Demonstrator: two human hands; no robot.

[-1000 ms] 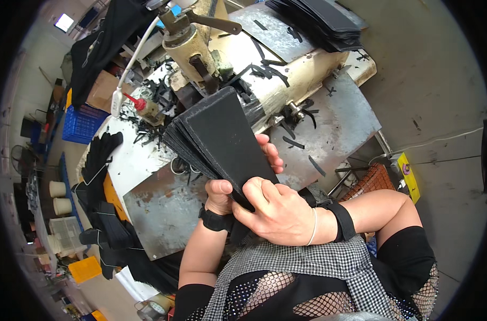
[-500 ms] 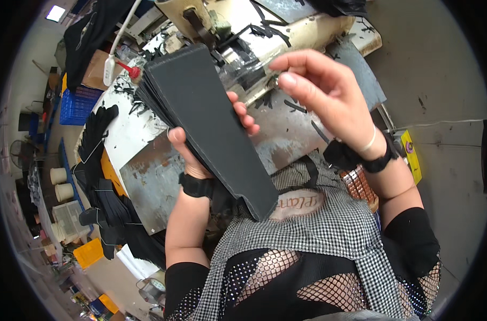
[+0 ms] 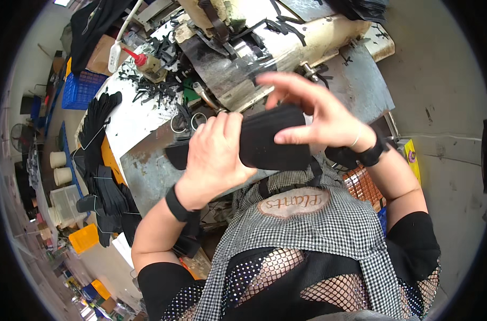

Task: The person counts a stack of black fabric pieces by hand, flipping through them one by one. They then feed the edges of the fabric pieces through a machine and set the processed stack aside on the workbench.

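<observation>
A stack of flat black panels [image 3: 273, 136] lies crosswise in front of my body, over the metal worktop [image 3: 141, 166]. My left hand [image 3: 214, 155] is wrapped over its left part, the back of the hand facing up. Over the right end is my right hand [image 3: 329, 115], its fingers spread and stretched above the far edge. The right thumb lies across the near face of the stack; whether it presses on it I cannot tell. Just beyond the left hand, two pale rings [image 3: 199, 121] show on the worktop.
A cream-coloured machine [image 3: 329, 32] stands beyond my hands, with black scraps [image 3: 283, 27] on it. At the far left are a bottle with a red nozzle [image 3: 147, 63], more scraps and a blue crate [image 3: 82, 91]. Tied bundles of black pieces [image 3: 112, 198] hang along the worktop's left side.
The stack has swung from a steep, upright tilt to nearly crosswise and lower. My left hand has turned from holding its sides to lying over it. My right hand has come down to its end.
</observation>
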